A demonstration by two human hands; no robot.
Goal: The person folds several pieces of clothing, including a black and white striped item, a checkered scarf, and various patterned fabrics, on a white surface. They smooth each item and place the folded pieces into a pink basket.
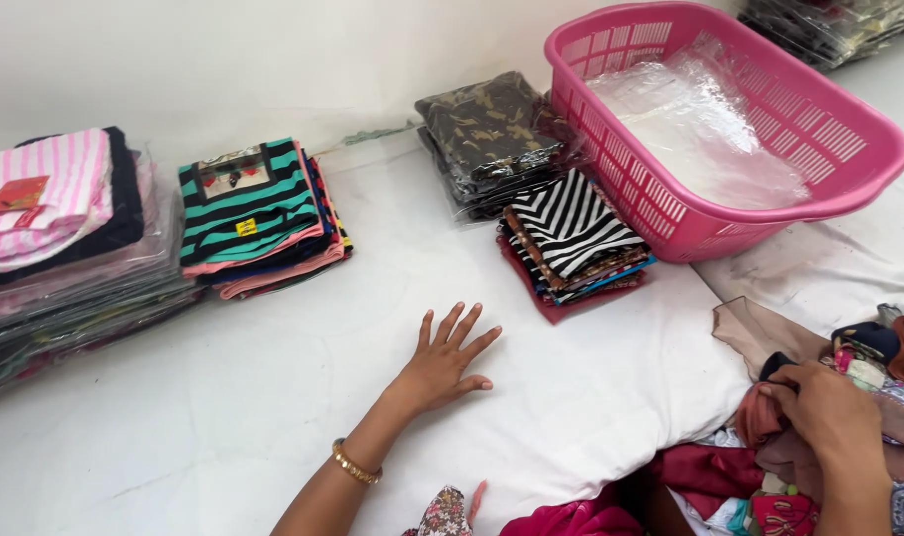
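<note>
My left hand (pixel 444 362) lies flat on the white sheet (pixel 273 377) with fingers spread, holding nothing; a gold bangle circles its wrist. My right hand (pixel 819 407) at the lower right grips a heap of loose coloured garments (pixel 874 362), fingers closed into the cloth. In front of the left hand sits a stack of folded clothes topped by a black-and-white striped piece (pixel 569 226).
A pink plastic basket (pixel 859 194) holding clear plastic bags stands at the right rear. A camouflage-print packed stack (pixel 487 129) lies beside it. A green-striped folded pile (pixel 249 203) and pink-striped packed piles (pixel 50 199) sit at the left. More packets (pixel 829 25) are far right.
</note>
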